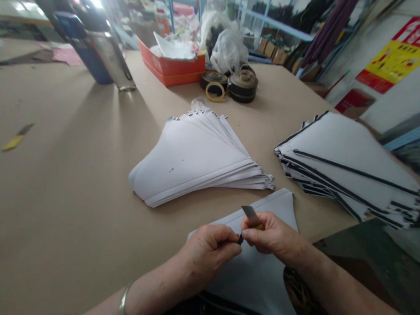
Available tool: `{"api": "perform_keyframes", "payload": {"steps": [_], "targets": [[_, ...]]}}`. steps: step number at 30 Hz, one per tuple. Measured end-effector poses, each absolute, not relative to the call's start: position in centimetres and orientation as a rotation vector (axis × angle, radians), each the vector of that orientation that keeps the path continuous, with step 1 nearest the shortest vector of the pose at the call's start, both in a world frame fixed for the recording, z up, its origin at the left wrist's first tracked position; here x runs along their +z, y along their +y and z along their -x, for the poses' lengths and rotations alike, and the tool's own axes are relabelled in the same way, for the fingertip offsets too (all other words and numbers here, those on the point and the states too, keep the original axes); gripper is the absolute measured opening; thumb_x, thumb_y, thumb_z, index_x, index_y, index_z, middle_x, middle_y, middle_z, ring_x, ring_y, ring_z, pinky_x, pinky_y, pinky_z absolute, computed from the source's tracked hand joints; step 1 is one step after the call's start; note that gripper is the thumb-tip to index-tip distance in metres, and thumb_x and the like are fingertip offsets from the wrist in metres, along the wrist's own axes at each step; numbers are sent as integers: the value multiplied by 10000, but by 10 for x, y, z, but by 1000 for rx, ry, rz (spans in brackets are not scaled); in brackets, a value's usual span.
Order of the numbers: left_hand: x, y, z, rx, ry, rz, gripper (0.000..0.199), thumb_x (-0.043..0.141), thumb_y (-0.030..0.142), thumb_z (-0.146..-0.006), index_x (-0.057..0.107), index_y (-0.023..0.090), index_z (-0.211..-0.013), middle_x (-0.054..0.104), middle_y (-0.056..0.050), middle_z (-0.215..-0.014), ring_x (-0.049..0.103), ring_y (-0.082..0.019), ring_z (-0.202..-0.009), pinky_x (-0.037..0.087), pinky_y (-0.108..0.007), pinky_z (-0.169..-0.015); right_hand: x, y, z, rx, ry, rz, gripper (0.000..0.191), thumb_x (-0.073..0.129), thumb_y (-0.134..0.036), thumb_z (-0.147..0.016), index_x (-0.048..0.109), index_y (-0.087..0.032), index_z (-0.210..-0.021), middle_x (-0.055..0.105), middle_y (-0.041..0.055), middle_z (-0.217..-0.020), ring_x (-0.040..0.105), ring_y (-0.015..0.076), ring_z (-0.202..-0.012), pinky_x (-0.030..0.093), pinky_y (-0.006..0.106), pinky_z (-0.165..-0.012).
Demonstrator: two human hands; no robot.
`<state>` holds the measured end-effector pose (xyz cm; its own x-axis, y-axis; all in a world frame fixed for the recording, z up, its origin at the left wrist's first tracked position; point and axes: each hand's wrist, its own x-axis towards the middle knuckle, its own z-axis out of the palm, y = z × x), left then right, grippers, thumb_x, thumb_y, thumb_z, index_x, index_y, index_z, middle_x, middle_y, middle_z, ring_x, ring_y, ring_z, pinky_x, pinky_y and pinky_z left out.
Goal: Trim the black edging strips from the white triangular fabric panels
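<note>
My left hand [212, 249] is closed in a pinch on a small end of black strip [240, 239]. Held in my right hand [271, 234] is a knife [251, 215] with a broad grey blade pointing up and left; a bit of its yellow handle shows between the fingers. The right thumb tip meets the black strip beside the left fingertips. Under both hands a light grey shaped panel [245, 275] slopes from the table's edge toward my lap. Just beyond it lies a fanned stack of similar white panels [196, 151].
At the right sits another stack of panels with black strips [354, 158]. A yellow-handled knife [17, 138] lies far left. Toward the back stand a bottle [112, 57], an orange box [169, 68], dark strip rolls [243, 85] and a yellow tape ring [215, 91].
</note>
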<state>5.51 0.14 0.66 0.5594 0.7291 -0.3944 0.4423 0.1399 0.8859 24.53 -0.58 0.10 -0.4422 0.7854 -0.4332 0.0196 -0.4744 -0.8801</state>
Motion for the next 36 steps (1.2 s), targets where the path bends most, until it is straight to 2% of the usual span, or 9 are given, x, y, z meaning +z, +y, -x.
{"api": "perform_keyframes", "payload": {"steps": [3,7,12,14,17,20,22,24,36], "targets": [[3,4,-59,142,1128,-1468,191,499,324,-694,475,189,-562,347,62,-521,348,-100,-517,250,-232,-488,9,-3,-251,1628,-1396,1375,152,623,-262,-778,553,-150,-704,414,-57,-584,346,64,-527,264,199,-487],[1,9,-60,39,1153,-1375,189,492,366,-666,493,193,-590,429,53,-517,430,-120,-519,318,-240,-509,16,10,-288,1233,-1475,1603,173,576,-324,-797,529,-175,-725,440,-47,-595,393,88,-523,307,219,-498],[-4,12,-58,38,1162,-1391,223,488,398,-650,542,184,-620,475,34,-531,453,-133,-530,323,-250,-512,6,30,-343,718,-1555,1827,152,568,-327,-768,594,-177,-758,619,14,-729,565,169,-699,399,264,-653],[-9,13,-57,37,1146,-1394,219,480,396,-641,532,185,-610,445,43,-513,425,-125,-507,301,-247,-495,-4,33,-353,718,-1545,1854,173,573,-346,-755,611,-178,-753,656,33,-778,595,195,-762,412,279,-706],[-15,14,-56,26,1150,-1419,204,460,382,-629,517,190,-588,427,47,-494,401,-118,-484,271,-243,-474,-22,33,-360,786,-1471,1873,214,570,-385,-739,613,-176,-762,674,47,-785,613,198,-756,434,274,-687],[-16,16,-55,18,1165,-1427,198,454,375,-624,515,190,-584,435,47,-493,398,-115,-477,273,-242,-471,-31,33,-363,819,-1355,1920,235,552,-412,-735,572,-178,-735,652,40,-695,567,150,-572,410,248,-542],[-14,19,-54,20,1167,-1414,207,454,384,-627,514,190,-588,428,53,-491,389,-110,-473,279,-241,-470,-32,36,-365,852,-1281,1950,238,523,-420,-742,541,-183,-729,623,20,-628,454,103,-417,332,234,-428],[-10,23,-54,37,1174,-1392,217,454,395,-624,510,189,-587,424,56,-490,388,-107,-471,288,-239,-470,-29,40,-365,896,-1236,1970,228,509,-409,-745,529,-183,-726,596,-1,-576,362,76,-346,268,227,-374],[-20,37,-54,93,1231,-1327,245,465,438,-567,494,195,-554,448,49,-471,401,-98,-403,297,-230,-412,-27,58,-364,933,-1224,2094,113,494,-260,-757,514,-182,-678,543,-41,-457,359,66,-288,247,203,-324]]}}
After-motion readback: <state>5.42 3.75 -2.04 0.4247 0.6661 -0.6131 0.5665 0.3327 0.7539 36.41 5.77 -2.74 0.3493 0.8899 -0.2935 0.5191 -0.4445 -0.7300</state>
